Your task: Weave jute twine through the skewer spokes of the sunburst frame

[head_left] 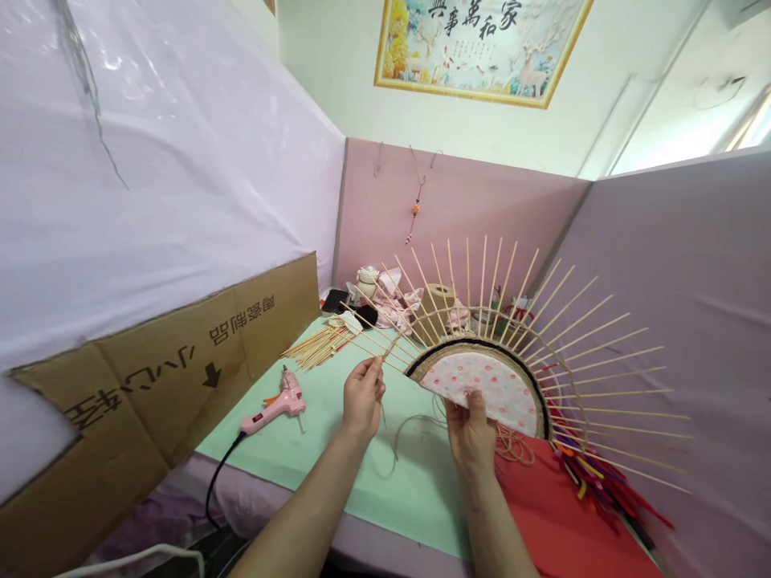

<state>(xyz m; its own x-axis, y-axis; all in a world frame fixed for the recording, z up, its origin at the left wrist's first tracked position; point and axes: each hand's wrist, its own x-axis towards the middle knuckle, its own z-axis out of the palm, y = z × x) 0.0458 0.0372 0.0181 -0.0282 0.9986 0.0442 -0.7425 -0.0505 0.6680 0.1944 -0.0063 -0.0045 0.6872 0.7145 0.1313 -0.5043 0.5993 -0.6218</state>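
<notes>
A half-round fan-shaped craft piece (482,385) has a pale floral fabric centre, a black band and many thin wooden sticks (554,309) spreading outward. My right hand (471,425) grips its lower edge, thumb on the fabric. My left hand (363,393) is closed on a thin tan cord (391,347) by the leftmost sticks. That cord weaves through the sticks in an arc; its loose length trails below onto the table. A coil of similar cord (513,444) lies under the piece, partly hidden.
A pink glue gun (277,404) lies left, its black cable over the table edge. Behind it are loose sticks (319,345). Colourful pipe cleaners (602,482) and red sheet (560,506) sit right. Cardboard (181,361) borders the left; a tape roll (439,297) stands behind.
</notes>
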